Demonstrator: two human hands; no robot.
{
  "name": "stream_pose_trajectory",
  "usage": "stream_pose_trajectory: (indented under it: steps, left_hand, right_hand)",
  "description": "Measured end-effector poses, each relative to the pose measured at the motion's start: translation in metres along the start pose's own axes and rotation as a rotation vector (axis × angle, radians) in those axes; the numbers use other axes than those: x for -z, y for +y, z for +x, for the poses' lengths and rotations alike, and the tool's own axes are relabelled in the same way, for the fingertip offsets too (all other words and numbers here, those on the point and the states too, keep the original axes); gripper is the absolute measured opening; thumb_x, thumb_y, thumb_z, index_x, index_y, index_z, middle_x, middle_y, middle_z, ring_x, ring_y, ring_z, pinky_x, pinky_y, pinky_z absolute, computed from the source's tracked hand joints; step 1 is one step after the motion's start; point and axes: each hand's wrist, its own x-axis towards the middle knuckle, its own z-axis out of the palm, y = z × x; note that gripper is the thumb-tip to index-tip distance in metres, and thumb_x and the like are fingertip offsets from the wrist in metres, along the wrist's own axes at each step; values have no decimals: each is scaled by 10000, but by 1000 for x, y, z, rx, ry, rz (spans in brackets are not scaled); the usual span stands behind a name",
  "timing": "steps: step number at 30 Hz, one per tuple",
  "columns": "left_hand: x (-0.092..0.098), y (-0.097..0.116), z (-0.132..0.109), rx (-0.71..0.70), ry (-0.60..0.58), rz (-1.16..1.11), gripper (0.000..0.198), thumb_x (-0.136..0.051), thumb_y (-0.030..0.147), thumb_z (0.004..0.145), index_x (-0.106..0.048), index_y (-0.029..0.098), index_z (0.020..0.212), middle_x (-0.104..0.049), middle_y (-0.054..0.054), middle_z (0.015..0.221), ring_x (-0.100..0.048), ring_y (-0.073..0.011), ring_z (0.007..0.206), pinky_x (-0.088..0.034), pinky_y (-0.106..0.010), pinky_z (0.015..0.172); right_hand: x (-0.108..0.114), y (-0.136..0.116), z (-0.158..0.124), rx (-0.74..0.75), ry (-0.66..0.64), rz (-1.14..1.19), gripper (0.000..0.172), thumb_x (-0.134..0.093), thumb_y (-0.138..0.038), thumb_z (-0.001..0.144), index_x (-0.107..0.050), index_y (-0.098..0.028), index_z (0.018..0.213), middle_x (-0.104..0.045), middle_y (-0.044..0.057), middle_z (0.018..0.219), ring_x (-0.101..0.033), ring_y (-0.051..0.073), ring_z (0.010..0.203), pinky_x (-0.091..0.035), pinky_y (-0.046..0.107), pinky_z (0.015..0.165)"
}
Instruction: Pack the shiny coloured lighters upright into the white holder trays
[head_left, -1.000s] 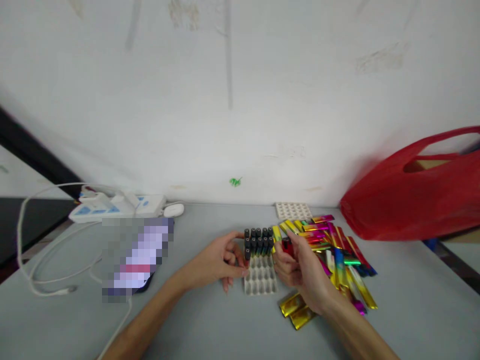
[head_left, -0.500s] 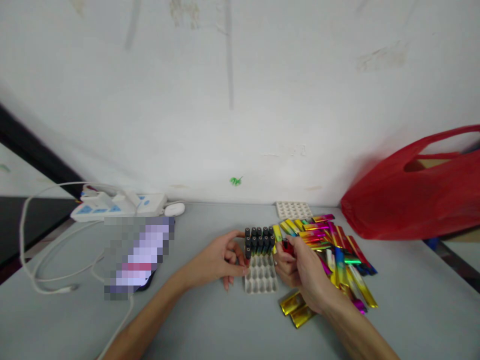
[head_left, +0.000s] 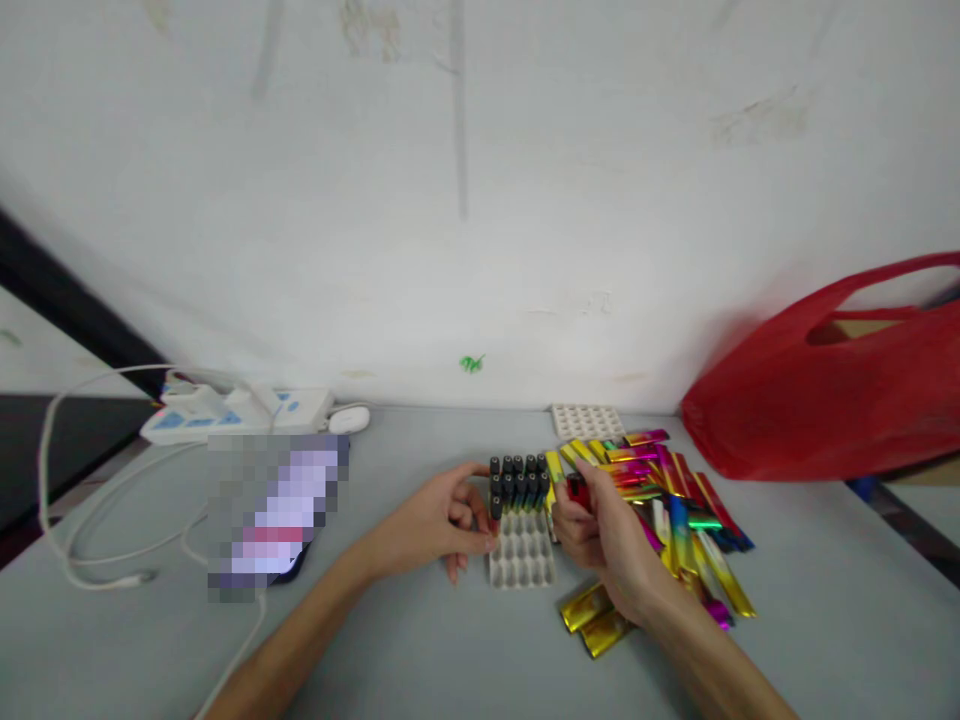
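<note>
A pale moulded tray with rows of pockets lies between my hands. Small black-topped tubes stand upright in its far rows, while the near pockets hold nothing. My left hand steadies the tray's left side, index finger by the far corner tubes and thumb on the edge, other fingers curled. At the tray's right edge my right hand is closed round a small black and dark red tube, mostly covered by the fingers. Shiny coloured foil tubes are heaped beyond that hand.
Two gold foil pieces lie below my right wrist. A second pale tray is against the wall. To the right sits a red bag; on the left are a phone, a power strip and loose white cables.
My right thumb has lifted and shifted slightly up and left over the small tube. My left hand and the tray have stayed in place.
</note>
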Motion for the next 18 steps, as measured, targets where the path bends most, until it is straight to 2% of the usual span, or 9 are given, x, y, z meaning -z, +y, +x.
stream_pose_trajectory:
  steps: [5,18]
  left_hand:
    - [0,0,1,6,0,-13,964,-982,255,741,-471,215,1556,-752,-18,971,-662,-118,575,-614,-214,438]
    - [1,-1,1,0,-11,-6,952,-984,271,752,-473,224,1555,-749,-19,966,-667,-120,586,-612,-207,443]
  right_hand:
    - [-1,-1,-3,-14,-11,19,642,-717,-761,756,-349,-265,582,-191,-132,541,-83,57,478,-52,242,440]
    - [4,3,-1,20,-79,-20,598,-637,-746,832,-343,-272,615,-177,-127,545,-70,73,477,-54,260,436]
